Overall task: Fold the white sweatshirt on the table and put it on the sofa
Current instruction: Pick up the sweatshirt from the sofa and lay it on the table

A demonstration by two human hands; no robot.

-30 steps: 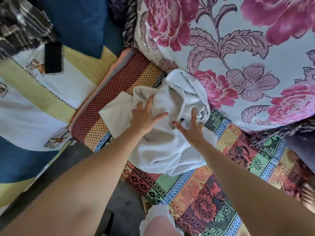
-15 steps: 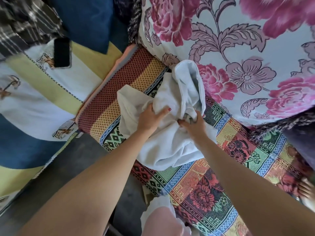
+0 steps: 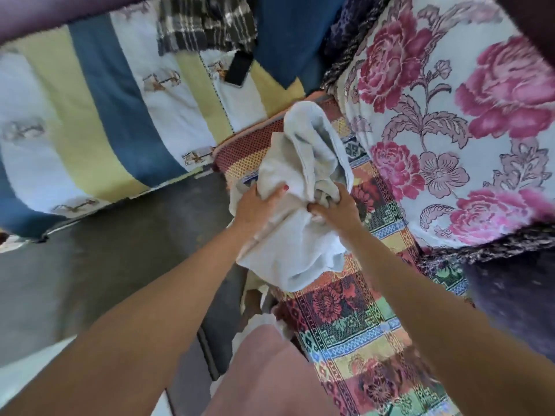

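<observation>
The white sweatshirt (image 3: 303, 181) is a crumpled bundle, gathered up over a surface covered by a bright patterned cloth (image 3: 354, 334). My left hand (image 3: 255, 207) grips its left side, thumb on top of the fabric. My right hand (image 3: 336, 207) clutches a bunch of folds at its right side. One rounded end of the sweatshirt sticks up toward the far side, the rest hangs down below my hands.
A floral pink-and-white cover (image 3: 450, 130) lies to the right. A blue, yellow and white striped cover (image 3: 114, 115) spreads at the left, with a black phone (image 3: 238, 69) on it. Dark plaid fabric (image 3: 204, 28) lies behind. Grey floor (image 3: 105, 253) is at the left. My knee (image 3: 270, 373) is below.
My hands went from resting flat on the sweatshirt to closing on it and bunching it up. The bundle has lifted off the patterned cloth and the view has swung toward the striped cover.
</observation>
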